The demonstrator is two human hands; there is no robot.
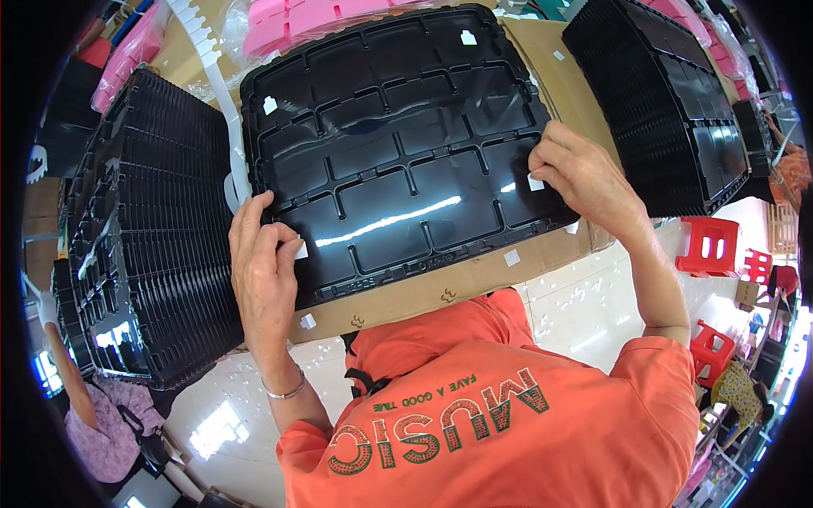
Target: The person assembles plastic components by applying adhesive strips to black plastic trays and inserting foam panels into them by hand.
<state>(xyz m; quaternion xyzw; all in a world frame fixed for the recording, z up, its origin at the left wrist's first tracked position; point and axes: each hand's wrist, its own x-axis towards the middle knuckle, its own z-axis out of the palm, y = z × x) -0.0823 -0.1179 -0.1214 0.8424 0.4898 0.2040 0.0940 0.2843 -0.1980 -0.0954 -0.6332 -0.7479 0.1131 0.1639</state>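
Black tray (449,229) sits dial-centre on cardboard (474,278) | hands well apart: left hand (258,262) pinches a white tab (301,250) at eight o'clock, right hand (589,173) another white tab (535,183) at three | danger: uneven tugging could skew the tray, loose fingertips drop either tab!

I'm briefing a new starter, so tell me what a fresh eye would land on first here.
Probably the big glossy black tray in the middle, on brown cardboard, with the left hand and right hand at its opposite sides, each pinching at a small white tab. Next, the tall left stack and right stack of black trays, then bright pink pieces at the top.
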